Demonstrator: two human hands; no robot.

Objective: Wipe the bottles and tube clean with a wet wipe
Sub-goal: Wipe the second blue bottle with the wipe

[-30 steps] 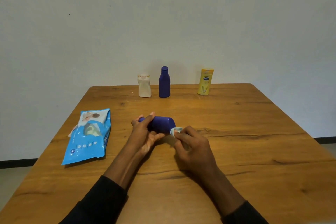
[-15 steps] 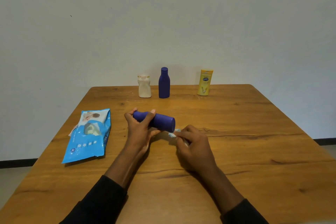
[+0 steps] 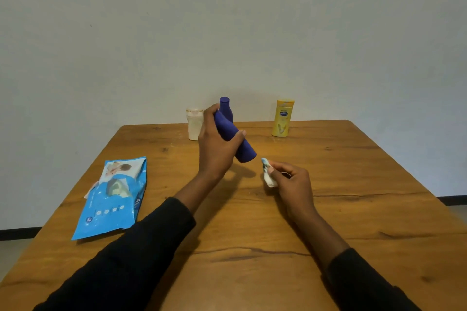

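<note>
Left hand (image 3: 216, 151) grips one blue bottle (image 3: 244, 152); right hand (image 3: 294, 182) pinches one wipe (image 3: 268, 178).

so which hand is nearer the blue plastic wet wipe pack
Left. The left hand is right of the blue plastic wet wipe pack; the right hand is farther right.
</note>
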